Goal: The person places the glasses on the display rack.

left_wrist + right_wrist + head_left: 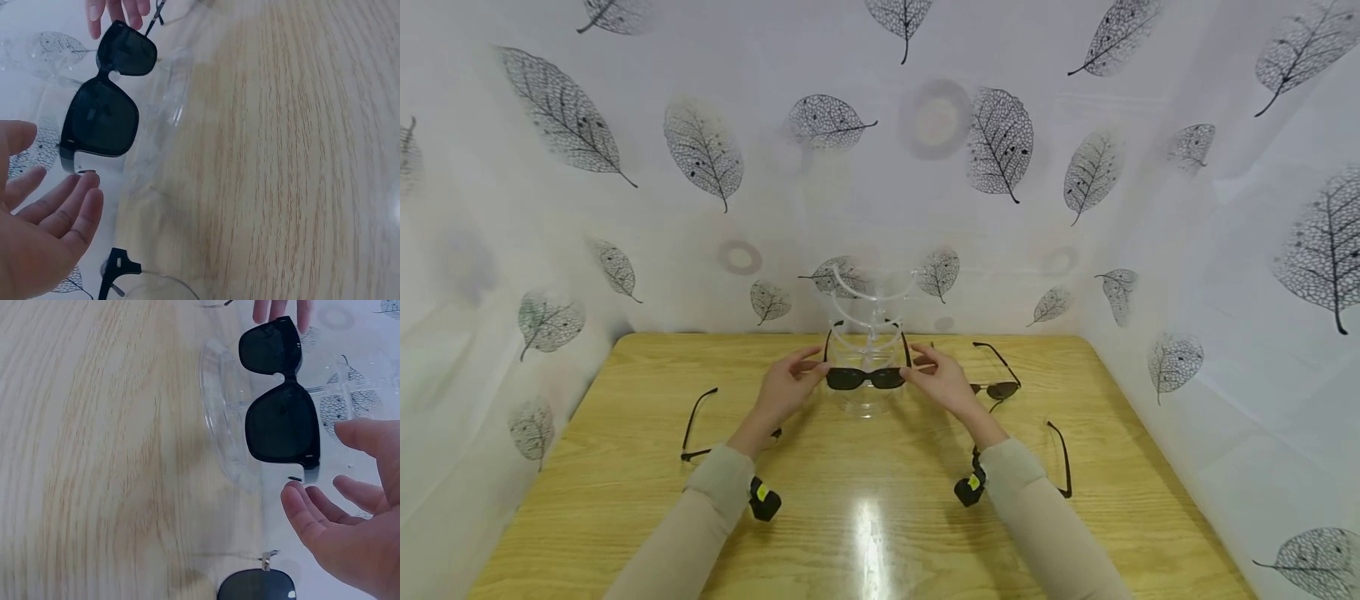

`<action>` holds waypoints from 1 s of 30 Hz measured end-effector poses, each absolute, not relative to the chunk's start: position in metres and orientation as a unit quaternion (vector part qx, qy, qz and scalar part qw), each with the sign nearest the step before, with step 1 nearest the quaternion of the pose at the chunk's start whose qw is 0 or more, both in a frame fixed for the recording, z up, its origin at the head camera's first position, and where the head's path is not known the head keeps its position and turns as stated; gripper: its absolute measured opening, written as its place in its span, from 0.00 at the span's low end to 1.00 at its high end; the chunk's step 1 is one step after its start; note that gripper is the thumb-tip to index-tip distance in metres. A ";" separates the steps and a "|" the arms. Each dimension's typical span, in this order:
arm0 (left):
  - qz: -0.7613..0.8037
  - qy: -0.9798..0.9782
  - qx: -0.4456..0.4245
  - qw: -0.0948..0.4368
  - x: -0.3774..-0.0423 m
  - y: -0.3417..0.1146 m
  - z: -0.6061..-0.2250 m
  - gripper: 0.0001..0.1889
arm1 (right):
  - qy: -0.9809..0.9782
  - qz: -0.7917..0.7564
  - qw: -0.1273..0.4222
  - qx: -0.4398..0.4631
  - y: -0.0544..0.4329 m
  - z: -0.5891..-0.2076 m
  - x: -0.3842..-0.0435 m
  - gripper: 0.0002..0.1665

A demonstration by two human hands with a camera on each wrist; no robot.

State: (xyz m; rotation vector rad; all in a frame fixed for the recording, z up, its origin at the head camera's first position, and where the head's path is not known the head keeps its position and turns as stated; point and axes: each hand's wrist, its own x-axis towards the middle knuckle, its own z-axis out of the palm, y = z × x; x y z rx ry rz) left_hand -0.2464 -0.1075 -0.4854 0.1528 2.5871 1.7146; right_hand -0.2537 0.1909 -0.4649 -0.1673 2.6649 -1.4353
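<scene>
Black sunglasses point(887, 379) with dark lenses sit at the lower part of a clear tiered display stand point(868, 410), lenses facing me and temples pointing back. My left hand point(788, 387) is at their left side; in the left wrist view its fingertips point(90, 181) are right at the hinge corner, with the thumb apart from the frame. On the other side is my right hand point(942, 383). Its fingertips point(294, 487) are close under the opposite hinge in the right wrist view, and the thumb stands away there too.
Glasses with dark temples point(696, 421) lie on the wooden table point(820, 533) at left, partly behind my forearm. At right are dark-lensed sunglasses point(1002, 390) and, nearer, another pair with a dark temple point(1066, 458). A leaf-patterned white curtain point(917, 217) surrounds the table's back and sides.
</scene>
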 end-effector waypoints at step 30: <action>0.572 0.799 0.185 0.026 -0.186 -0.042 -0.472 0.15 | 0.885 -0.463 -0.051 0.013 0.293 -0.443 -0.152 0.27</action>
